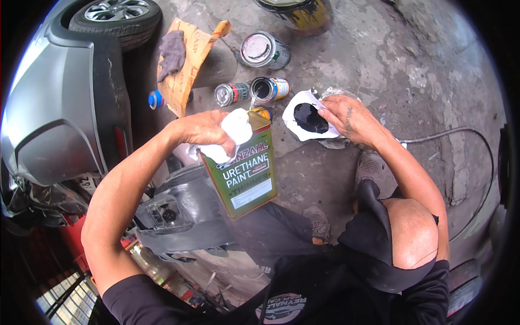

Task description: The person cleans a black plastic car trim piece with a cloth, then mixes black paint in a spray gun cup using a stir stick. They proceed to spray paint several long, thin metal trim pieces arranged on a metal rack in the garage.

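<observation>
Tin: green [252,187], in front of the person, held tilted; contents hidden.
Tin's lie: printed face toward the person; long axis runs mostly away from them, top end far, toward the cans.
Streak: thin, pale [253,100], between tin's top corner and open can.
Open can: [280,88] dark, glossy contents.
Small can: [232,94] just left of it; contents unclear.
Large can: [279,56] beyond both; pale, smeared top.
Bucket: [315,23] far edge, paint-stained; contents unclear.
Left hand: [210,132] fingers curled closed round white cloth [236,127], pressed to tin's top.
Right hand: [346,115] thumb and fingers pinching white sheet [292,125], round black patch on it.
</observation>
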Motion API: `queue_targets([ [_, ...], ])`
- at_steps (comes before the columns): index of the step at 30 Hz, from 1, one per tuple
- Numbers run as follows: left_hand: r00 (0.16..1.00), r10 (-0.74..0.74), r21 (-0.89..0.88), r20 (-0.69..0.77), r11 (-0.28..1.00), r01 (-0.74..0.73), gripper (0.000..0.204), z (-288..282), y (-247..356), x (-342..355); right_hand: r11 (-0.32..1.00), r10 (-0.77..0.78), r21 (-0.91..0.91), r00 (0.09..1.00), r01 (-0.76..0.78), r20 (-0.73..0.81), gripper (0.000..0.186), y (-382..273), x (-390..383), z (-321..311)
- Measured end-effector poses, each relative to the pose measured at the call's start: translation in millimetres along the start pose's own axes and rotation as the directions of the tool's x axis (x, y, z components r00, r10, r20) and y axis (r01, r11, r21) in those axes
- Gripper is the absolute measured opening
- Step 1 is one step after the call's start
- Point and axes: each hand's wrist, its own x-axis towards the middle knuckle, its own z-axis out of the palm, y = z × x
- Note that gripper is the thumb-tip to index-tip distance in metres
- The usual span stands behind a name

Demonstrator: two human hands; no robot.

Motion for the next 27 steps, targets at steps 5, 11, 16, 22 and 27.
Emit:
queue_targets([
  [5, 0.999, -0.027, 0.051, 0.024, 0.998, 0.025, 0.064, -1.8, -4.9, 1.4, 1.0, 0.012, 0.002, 1.0, -0.012, 0.008, 0.038, 0.6, 1.4, 1.6],
  [11, 1.0, -0.003, 0.044, -0.024, 0.999, 0.004, 0.066, 0.6, -7.8, -4.8, 0.999, 0.052, 0.009, 0.998, -0.052, 0.039, 0.039, -0.2, 2.5, 0.9],
  [16, 0.998, 0.031, 0.044, -0.059, 0.999, -0.028, 0.065, 6.9, -5.8, -16.1, 0.999, 0.052, -0.02, 0.997, -0.051, 0.063, 0.038, -2.9, 2.6, -0.9],
  [22, 0.97, 0.132, 0.15, -0.204, 0.983, -0.102, 0.073, 24.6, -4.5, -47.0, 0.999, 0.012, -0.042, 0.999, -0.011, 0.036, 0.035, -4.6, 0.5, 1.0],
  [27, 0.878, 0.221, 0.296, -0.425, 0.95, -0.096, 0.098, 59.6, -36.3, -71.3, 0.998, 0.041, -0.043, 0.996, -0.037, 0.075, 0.036, -10.3, 1.8, -1.4],
])
